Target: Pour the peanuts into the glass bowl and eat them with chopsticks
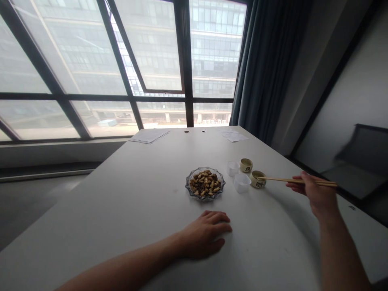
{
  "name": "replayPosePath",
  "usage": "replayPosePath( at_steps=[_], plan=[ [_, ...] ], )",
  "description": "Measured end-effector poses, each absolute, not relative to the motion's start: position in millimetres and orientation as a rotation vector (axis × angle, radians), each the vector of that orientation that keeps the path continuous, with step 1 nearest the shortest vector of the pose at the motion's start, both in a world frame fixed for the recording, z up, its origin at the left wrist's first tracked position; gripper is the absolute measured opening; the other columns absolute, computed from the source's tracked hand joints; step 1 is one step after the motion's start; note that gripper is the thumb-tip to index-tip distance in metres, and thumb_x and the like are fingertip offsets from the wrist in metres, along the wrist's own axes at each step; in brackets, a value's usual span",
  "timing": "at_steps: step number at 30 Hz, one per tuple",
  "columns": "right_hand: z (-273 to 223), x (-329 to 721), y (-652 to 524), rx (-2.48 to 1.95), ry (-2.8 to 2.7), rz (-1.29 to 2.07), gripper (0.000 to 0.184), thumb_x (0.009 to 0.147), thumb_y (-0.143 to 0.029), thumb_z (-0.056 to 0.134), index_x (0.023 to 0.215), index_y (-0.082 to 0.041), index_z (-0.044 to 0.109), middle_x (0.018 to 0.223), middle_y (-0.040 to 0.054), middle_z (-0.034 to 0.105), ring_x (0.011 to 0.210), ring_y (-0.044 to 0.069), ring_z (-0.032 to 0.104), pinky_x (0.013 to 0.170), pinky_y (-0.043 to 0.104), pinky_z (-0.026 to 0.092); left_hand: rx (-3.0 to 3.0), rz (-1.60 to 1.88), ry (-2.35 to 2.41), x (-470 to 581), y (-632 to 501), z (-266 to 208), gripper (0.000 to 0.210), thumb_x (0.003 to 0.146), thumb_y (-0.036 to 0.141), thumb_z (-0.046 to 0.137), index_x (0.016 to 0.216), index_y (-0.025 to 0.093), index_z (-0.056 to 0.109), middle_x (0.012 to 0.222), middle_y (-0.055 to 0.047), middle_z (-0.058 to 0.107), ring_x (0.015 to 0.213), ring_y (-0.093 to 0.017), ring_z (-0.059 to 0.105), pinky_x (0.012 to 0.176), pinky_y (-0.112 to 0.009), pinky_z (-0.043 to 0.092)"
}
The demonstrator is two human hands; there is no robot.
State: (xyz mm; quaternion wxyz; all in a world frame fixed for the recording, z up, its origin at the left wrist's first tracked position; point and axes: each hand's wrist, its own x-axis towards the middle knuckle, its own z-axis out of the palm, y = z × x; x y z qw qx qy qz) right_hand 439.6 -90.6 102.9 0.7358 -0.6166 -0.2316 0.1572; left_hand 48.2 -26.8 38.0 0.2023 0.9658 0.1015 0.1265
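Note:
A pair of wooden chopsticks (279, 179) is gripped in my right hand (317, 194), and their tips reach into the near ceramic cup (258, 184), which bears dark characters. Its contents, if any, are hidden from me. Just behind stands a second ceramic cup (247, 168) of the same kind. To their left are two small clear plastic cups, a nearer one (242, 186) and a farther one (233, 171). Peanuts in shells (206, 182) fill a scalloped glass bowl (188, 190). My left hand (207, 234) rests on the table in front of the bowl, fingers apart, holding nothing.
The white table (136, 194) stretches toward the windows. Papers lie at its far left (149, 136) and a sheet (235, 136) at its far right. A dark curtain (260, 68) hangs behind the right corner, and a dark chair (365, 145) stands at the right.

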Motion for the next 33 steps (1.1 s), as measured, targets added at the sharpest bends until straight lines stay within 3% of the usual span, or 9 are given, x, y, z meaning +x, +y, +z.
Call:
replayPosePath(
  at_steps=[7, 11, 15, 21, 28, 33],
  plan=[
    [104.7, 425.2, -86.1, -1.231, -0.612, 0.217, 0.04, 0.08, -0.05, 0.086, 0.073, -0.013, 0.074, 0.062, 0.0059, 0.074, 0.046, 0.019, 0.074, 0.044, 0.021, 0.061, 2.705, 0.361, 0.29, 48.2, -27.6, 37.3, 0.042, 0.097, 0.025, 0.067, 0.138, 0.029, 0.06, 0.148, -0.007, 0.06, 0.139, -0.029, 0.056, 0.121, -0.044, 0.04],
    [102.4, 390.3, -77.5, -1.141, -0.81, 0.227, 0.044, 0.084, -0.057, 0.083, 0.08, -0.013, 0.078, 0.067, 0.0075, 0.077, 0.053, 0.021, 0.077, 0.049, 0.026, 0.064, 2.713, 0.365, 0.288, 48.2, -27.2, 37.3, 0.041, 0.097, 0.027, 0.067, 0.137, 0.028, 0.06, 0.148, -0.007, 0.06, 0.139, -0.029, 0.056, 0.121, -0.044, 0.04],
    [92.8, 342.3, -68.5, -1.109, -1.06, 0.366, 0.043, 0.092, -0.058, 0.077, 0.088, -0.016, 0.081, 0.072, 0.0097, 0.08, 0.059, 0.024, 0.078, 0.056, 0.033, 0.067, 2.721, 0.369, 0.277, 48.4, -26.6, 36.6, 0.04, 0.098, 0.028, 0.066, 0.138, 0.028, 0.06, 0.148, -0.008, 0.06, 0.14, -0.029, 0.056, 0.121, -0.044, 0.04],
    [69.3, 288.4, -56.3, -0.989, -1.345, 0.616, 0.036, 0.101, -0.051, 0.069, 0.089, -0.02, 0.081, 0.081, 0.0085, 0.082, 0.071, 0.023, 0.081, 0.06, 0.03, 0.067, 2.73, 0.377, 0.263, 48.7, -27.0, 38.3, 0.041, 0.098, 0.028, 0.067, 0.138, 0.028, 0.06, 0.147, -0.008, 0.061, 0.138, -0.029, 0.057, 0.122, -0.043, 0.039],
    [51.1, 272.4, -41.5, -1.001, -1.44, 0.733, 0.03, 0.102, -0.047, 0.069, 0.092, -0.021, 0.08, 0.083, 0.0056, 0.08, 0.073, 0.019, 0.079, 0.066, 0.029, 0.066, 2.741, 0.384, 0.241, 48.6, -25.8, 38.0, 0.039, 0.099, 0.031, 0.065, 0.138, 0.027, 0.06, 0.147, -0.009, 0.061, 0.135, -0.029, 0.059, 0.121, -0.042, 0.04],
    [47.6, 269.6, -39.1, -0.981, -1.372, 0.802, 0.034, 0.1, -0.052, 0.07, 0.092, -0.021, 0.082, 0.089, 0.0076, 0.082, 0.081, 0.024, 0.082, 0.068, 0.032, 0.068, 2.732, 0.405, 0.238, 48.8, -25.6, 35.9, 0.039, 0.1, 0.031, 0.065, 0.139, 0.027, 0.06, 0.146, -0.009, 0.061, 0.134, -0.029, 0.06, 0.121, -0.042, 0.04]
  ],
)
